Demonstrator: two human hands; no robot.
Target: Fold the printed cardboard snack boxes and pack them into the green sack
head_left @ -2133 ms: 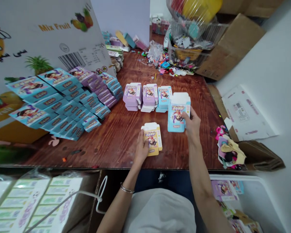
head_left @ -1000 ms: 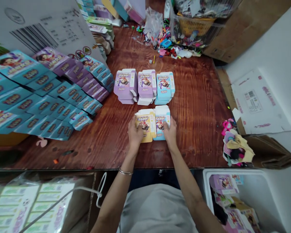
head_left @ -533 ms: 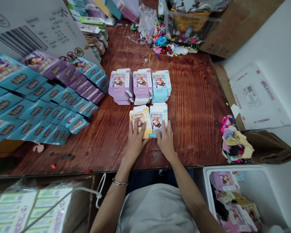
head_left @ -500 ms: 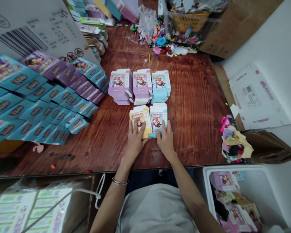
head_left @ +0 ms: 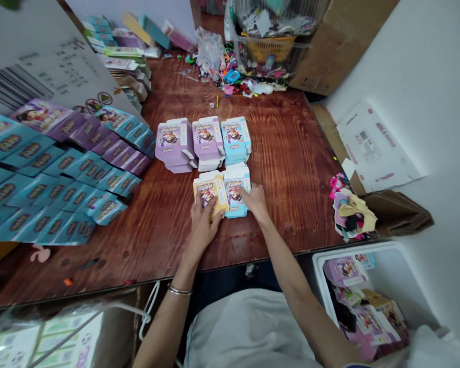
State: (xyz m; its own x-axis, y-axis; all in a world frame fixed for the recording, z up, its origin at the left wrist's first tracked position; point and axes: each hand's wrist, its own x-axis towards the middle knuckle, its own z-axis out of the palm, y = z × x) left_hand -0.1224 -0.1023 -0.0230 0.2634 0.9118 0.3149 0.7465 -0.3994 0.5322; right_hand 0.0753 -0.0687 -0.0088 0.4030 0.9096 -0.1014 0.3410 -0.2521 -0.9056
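Observation:
My left hand point(head_left: 204, 223) rests spread over the lower part of a yellow flat carton point(head_left: 214, 185), with fingers at its left side and the thumb near its lower right corner. Beside it lies a blue carton point(head_left: 235, 203) with open end flaps. My right hand point(head_left: 257, 200) has its thumb on the blue carton's face and its fingers bent at the right edge. Just beyond, in a row, are two purple carton stacks point(head_left: 173, 140) point(head_left: 207, 138) and a blue carton stack point(head_left: 235, 135), all printed with a cartoon figure.
Many blue and purple boxes point(head_left: 65, 179) are piled on the left. Small toys point(head_left: 233, 76) and a yellow basket point(head_left: 270, 49) stand at the back. Cut-outs point(head_left: 354, 214) lie at the right edge, above a white bin point(head_left: 414, 286) of cartons.
The view has shifted, so the table's things sit further left. My right hand has moved from the blue carton's lower part to its right edge. My left hand stays on the yellow carton.

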